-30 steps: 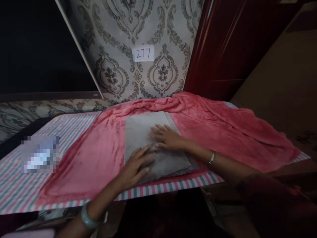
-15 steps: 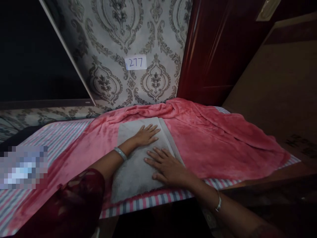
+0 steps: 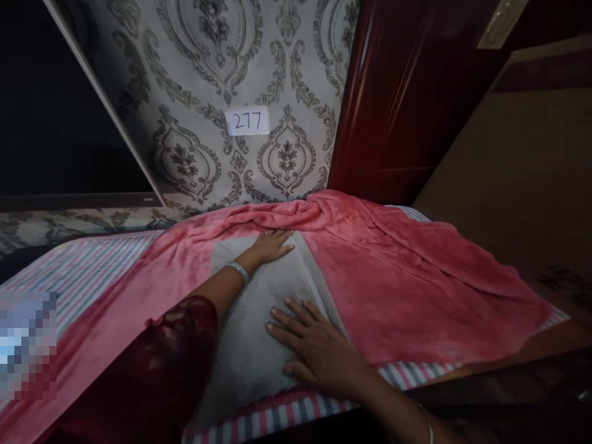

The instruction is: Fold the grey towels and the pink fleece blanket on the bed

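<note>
A grey folded cloth (image 3: 259, 333) lies flat on a pink fleece blanket (image 3: 393, 290); its right edge shows more than one layer. My left hand (image 3: 272, 245) rests with spread fingers at the far end of the grey cloth, close to the blanket's bunched folds. Nearer to me, my right hand (image 3: 319, 348) lies palm down on the cloth's right side, fingers apart. Neither hand grips anything. Part of the cloth's left side is hidden behind my left arm and its dark red sleeve.
Beneath the blanket is a striped sheet (image 3: 97, 262). A dark screen (image 3: 69, 123) stands at the left. Behind are patterned wallpaper with a paper label (image 3: 248, 120) reading 277 and a dark red door (image 3: 393, 92). A large cardboard box (image 3: 518, 166) stands at the right.
My left hand has slid away from me to the far edge of the grey cloth. My right hand sits slightly nearer to me. The camera view has shifted a little.
</note>
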Demonstrator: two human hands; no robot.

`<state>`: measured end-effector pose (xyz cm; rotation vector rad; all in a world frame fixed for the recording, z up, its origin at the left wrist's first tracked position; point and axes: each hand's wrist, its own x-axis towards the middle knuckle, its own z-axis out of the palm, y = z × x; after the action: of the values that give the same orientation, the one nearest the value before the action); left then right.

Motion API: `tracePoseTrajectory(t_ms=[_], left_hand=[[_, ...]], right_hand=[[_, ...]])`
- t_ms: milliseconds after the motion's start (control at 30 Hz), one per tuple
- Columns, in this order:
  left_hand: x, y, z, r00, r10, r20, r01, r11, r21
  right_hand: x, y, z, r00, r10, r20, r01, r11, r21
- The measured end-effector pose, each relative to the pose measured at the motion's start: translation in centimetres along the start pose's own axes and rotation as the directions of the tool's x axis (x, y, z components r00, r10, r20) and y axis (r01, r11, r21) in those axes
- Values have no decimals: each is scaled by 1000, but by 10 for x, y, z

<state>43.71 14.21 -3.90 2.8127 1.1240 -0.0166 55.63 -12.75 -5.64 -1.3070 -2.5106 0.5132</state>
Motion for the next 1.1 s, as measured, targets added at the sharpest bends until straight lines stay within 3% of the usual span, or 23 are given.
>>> tracePoseTrajectory(t_ms=[167,267,433,600,767,933,1100], left_hand=[[1,1,-5,999,3,37,-3,1000,-7],[-15,2,-11,999,13,37,-13,1000,6],[-90,-15,-17,992,122,-36,-123,991,-46],[-150,-36,-24,997,80,-8,-80,992,-96],[-143,-38,-12,1000,24,5,-24,994,-110],[-130,-47,8,998,40,-40,-44,994,-100],[-112,-71,12,998,31,-53,-38,987,-156]], right_hand=[[0,0,2,1000,-7,-15,6,998,-57],[-1,1,7,999,-14,-29,11,995,-97],[-3,7,8,999,-40,-27,36,991,-128],[26,-8,-16,993,-111,31,113,989,-97],[74,-39,-8,931,-345,117,350,936,-27],[79,-42,17,917,-365,158,371,928,-9],[76,-40,15,916,-373,144,377,926,0]])
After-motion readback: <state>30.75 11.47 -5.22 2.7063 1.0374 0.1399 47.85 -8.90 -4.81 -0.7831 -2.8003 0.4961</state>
